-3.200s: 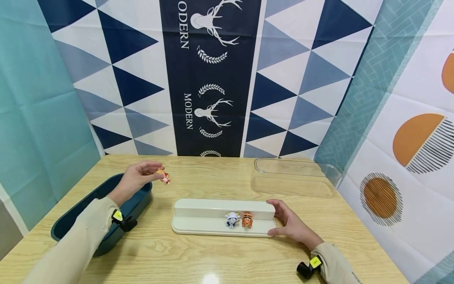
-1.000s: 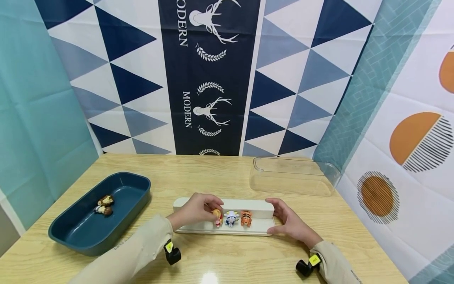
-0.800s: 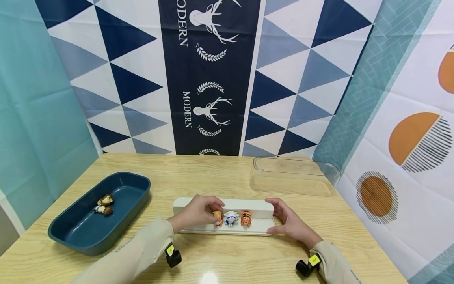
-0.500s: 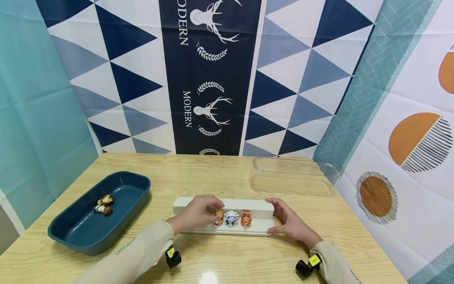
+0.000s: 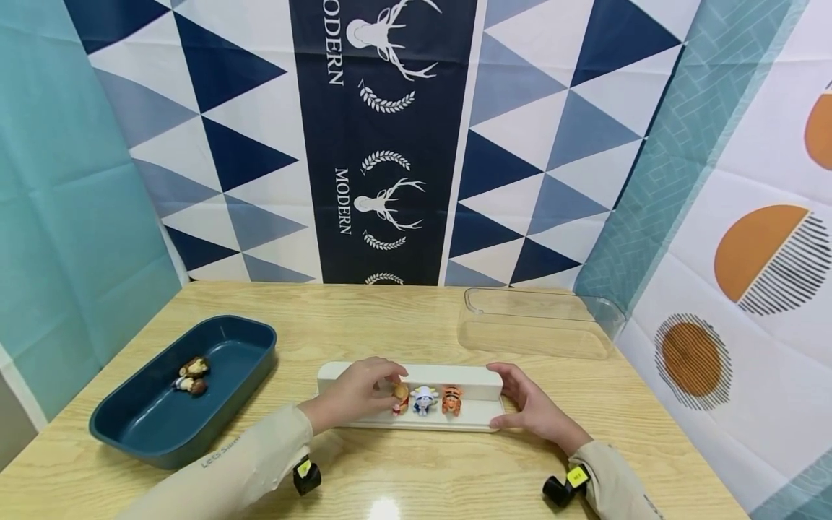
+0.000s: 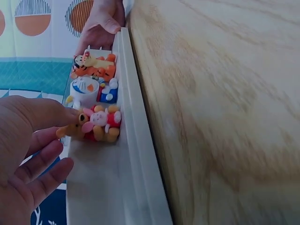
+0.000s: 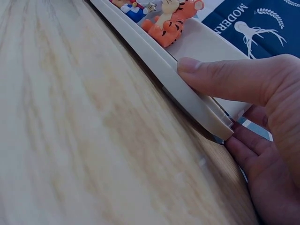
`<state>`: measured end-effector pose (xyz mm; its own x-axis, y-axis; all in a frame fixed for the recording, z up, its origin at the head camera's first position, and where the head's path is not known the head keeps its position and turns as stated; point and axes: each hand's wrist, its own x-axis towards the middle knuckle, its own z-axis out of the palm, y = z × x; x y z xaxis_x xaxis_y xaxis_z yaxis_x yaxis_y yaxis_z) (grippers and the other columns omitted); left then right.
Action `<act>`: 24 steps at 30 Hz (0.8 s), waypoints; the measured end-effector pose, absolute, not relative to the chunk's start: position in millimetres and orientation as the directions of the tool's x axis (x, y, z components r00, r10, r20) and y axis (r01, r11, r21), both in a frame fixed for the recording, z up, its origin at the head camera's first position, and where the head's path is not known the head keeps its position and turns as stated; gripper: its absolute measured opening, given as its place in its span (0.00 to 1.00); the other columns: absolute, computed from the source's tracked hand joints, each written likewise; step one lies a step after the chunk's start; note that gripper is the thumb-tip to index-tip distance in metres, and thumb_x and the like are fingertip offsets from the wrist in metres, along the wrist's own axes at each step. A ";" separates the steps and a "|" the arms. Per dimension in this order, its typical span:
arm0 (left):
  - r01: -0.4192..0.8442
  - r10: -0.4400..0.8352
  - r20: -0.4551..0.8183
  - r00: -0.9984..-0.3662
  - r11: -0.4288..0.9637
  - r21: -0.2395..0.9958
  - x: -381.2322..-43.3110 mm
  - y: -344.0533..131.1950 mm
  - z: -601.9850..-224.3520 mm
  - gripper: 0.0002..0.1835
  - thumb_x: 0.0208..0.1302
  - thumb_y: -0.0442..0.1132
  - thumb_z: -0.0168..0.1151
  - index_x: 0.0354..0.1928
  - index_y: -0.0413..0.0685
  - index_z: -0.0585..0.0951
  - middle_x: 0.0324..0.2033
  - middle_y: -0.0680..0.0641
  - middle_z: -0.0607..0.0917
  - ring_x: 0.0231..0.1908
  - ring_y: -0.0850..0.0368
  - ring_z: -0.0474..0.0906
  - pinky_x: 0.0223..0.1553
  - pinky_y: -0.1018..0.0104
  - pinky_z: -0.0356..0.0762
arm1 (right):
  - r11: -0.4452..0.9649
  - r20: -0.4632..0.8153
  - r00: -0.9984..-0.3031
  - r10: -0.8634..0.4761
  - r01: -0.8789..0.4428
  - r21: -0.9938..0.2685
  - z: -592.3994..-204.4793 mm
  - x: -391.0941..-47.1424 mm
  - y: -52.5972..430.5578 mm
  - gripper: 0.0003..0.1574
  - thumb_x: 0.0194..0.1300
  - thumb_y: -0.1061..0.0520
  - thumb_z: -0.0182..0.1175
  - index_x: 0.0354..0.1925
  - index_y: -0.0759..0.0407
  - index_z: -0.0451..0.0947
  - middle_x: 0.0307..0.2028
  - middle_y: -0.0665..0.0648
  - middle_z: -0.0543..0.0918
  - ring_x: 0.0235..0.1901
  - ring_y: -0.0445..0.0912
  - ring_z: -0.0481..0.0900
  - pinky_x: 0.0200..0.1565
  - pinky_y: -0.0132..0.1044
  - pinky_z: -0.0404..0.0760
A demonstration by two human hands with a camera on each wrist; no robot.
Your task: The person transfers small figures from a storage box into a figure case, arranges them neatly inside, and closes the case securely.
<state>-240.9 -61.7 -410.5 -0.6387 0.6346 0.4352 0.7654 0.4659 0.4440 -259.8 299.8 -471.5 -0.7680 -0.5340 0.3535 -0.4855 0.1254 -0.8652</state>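
A long white stepped display base (image 5: 364, 417) lies on the table, with three small figurines in a row on its lower step. My left hand (image 5: 360, 390) is at the leftmost one, a yellow bear figurine (image 6: 96, 124) in red with a small pink piglet at its front. The thumb and index finger are at the bear's head, the other fingers spread apart. Beside it sit a white-and-blue figurine in a horned hood (image 5: 425, 401) and an orange striped tiger figurine (image 5: 451, 401). My right hand (image 5: 529, 408) grips the base's right end, thumb on the front edge, fingers behind.
A dark teal tub (image 5: 227, 339) stands on the left of the table; two brown-and-white figurines (image 5: 192, 375) lie in it. A clear plastic cover (image 5: 536, 336) rests at the back right. Patterned cloths (image 5: 390, 144) hang behind and at both sides.
My left hand has brought the bear figurine from near the tub to the base, left of the horned one. Lately the hand draws slightly left. My right hand stays put.
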 end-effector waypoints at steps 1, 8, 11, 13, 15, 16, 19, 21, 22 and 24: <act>0.768 0.636 0.436 -0.637 0.473 0.433 -240.5 -63.9 -409.6 0.21 0.57 0.30 0.73 0.53 0.40 0.81 0.41 0.47 0.84 0.42 0.54 0.80 0.39 0.69 0.80 | 0.127 0.353 -0.767 -0.536 -0.486 -0.865 -471.3 -259.6 299.9 0.57 0.49 0.68 0.76 0.70 0.75 0.54 0.63 0.63 0.71 0.59 0.34 0.72 0.59 0.25 0.69; 0.783 0.657 0.426 -0.622 0.525 0.333 -240.9 -77.5 -402.1 0.25 0.57 0.32 0.73 0.57 0.42 0.79 0.43 0.47 0.83 0.45 0.53 0.79 0.45 0.61 0.80 | 0.127 0.362 -0.765 -0.532 -0.495 -0.860 -469.2 -258.1 300.6 0.57 0.48 0.68 0.76 0.69 0.75 0.55 0.63 0.58 0.71 0.59 0.34 0.72 0.59 0.24 0.69; 0.789 0.677 0.405 -0.614 0.541 0.292 -239.8 -84.8 -398.7 0.25 0.58 0.32 0.73 0.58 0.42 0.78 0.43 0.48 0.83 0.45 0.53 0.79 0.47 0.60 0.80 | 0.118 0.364 -0.762 -0.536 -0.494 -0.862 -469.4 -258.3 300.1 0.57 0.49 0.68 0.76 0.69 0.76 0.54 0.63 0.56 0.72 0.59 0.34 0.72 0.59 0.25 0.69; 0.798 0.692 0.399 -0.602 0.548 0.253 -238.4 -90.4 -396.9 0.24 0.58 0.32 0.73 0.57 0.42 0.78 0.43 0.48 0.83 0.45 0.53 0.79 0.46 0.60 0.80 | 0.111 0.361 -0.761 -0.538 -0.489 -0.865 -469.9 -258.6 299.7 0.57 0.49 0.68 0.76 0.69 0.76 0.54 0.63 0.56 0.71 0.59 0.34 0.72 0.59 0.25 0.69; 0.804 0.704 0.394 -0.591 0.557 0.209 -237.0 -96.6 -395.8 0.24 0.58 0.33 0.73 0.57 0.43 0.79 0.44 0.49 0.83 0.45 0.54 0.78 0.46 0.60 0.80 | 0.109 0.359 -0.761 -0.540 -0.487 -0.867 -470.5 -258.9 299.5 0.57 0.49 0.68 0.76 0.69 0.76 0.54 0.63 0.57 0.71 0.60 0.34 0.72 0.59 0.25 0.69; 0.806 0.711 0.389 -0.586 0.562 0.187 -236.3 -99.8 -395.4 0.24 0.58 0.33 0.73 0.56 0.43 0.79 0.44 0.49 0.83 0.45 0.54 0.78 0.45 0.61 0.80 | 0.110 0.358 -0.761 -0.541 -0.486 -0.867 -470.7 -259.0 299.4 0.57 0.48 0.68 0.76 0.69 0.76 0.54 0.64 0.58 0.71 0.60 0.34 0.72 0.59 0.25 0.69; 0.811 0.734 0.370 -0.569 0.574 0.108 -234.6 -109.7 -393.5 0.24 0.57 0.34 0.74 0.57 0.44 0.79 0.45 0.49 0.83 0.46 0.54 0.78 0.45 0.61 0.80 | 0.116 0.355 -0.763 -0.540 -0.485 -0.867 -470.7 -259.1 299.3 0.58 0.48 0.68 0.76 0.69 0.76 0.54 0.64 0.63 0.70 0.60 0.34 0.72 0.59 0.25 0.68; 0.819 0.758 0.356 -0.547 0.573 0.036 -234.7 -117.4 -391.3 0.25 0.57 0.35 0.74 0.57 0.45 0.79 0.46 0.49 0.83 0.47 0.54 0.78 0.46 0.60 0.79 | 0.121 0.354 -0.765 -0.538 -0.486 -0.866 -470.3 -259.1 299.2 0.58 0.48 0.68 0.76 0.69 0.76 0.54 0.64 0.66 0.69 0.60 0.34 0.71 0.59 0.24 0.68; 0.820 0.769 0.349 -0.536 0.573 -0.003 -234.7 -121.6 -389.6 0.26 0.56 0.36 0.75 0.58 0.45 0.79 0.46 0.49 0.83 0.47 0.54 0.78 0.47 0.59 0.79 | 0.123 0.353 -0.766 -0.538 -0.485 -0.866 -470.1 -259.1 299.1 0.58 0.48 0.68 0.76 0.69 0.76 0.54 0.65 0.67 0.69 0.60 0.33 0.71 0.59 0.24 0.68; 0.817 0.785 0.337 -0.520 0.573 -0.073 -235.8 -130.5 -385.3 0.27 0.57 0.37 0.75 0.59 0.46 0.79 0.47 0.50 0.83 0.48 0.54 0.78 0.49 0.58 0.79 | 0.125 0.352 -0.765 -0.539 -0.486 -0.865 -469.5 -259.3 299.1 0.58 0.48 0.68 0.76 0.69 0.76 0.54 0.64 0.68 0.68 0.60 0.33 0.71 0.59 0.24 0.68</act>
<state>-235.8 -130.5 -385.3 -0.5204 0.7846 0.3371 0.8165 0.5727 -0.0727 -259.3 299.1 -469.5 -0.7649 -0.5392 0.3524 -0.4865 0.1248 -0.8647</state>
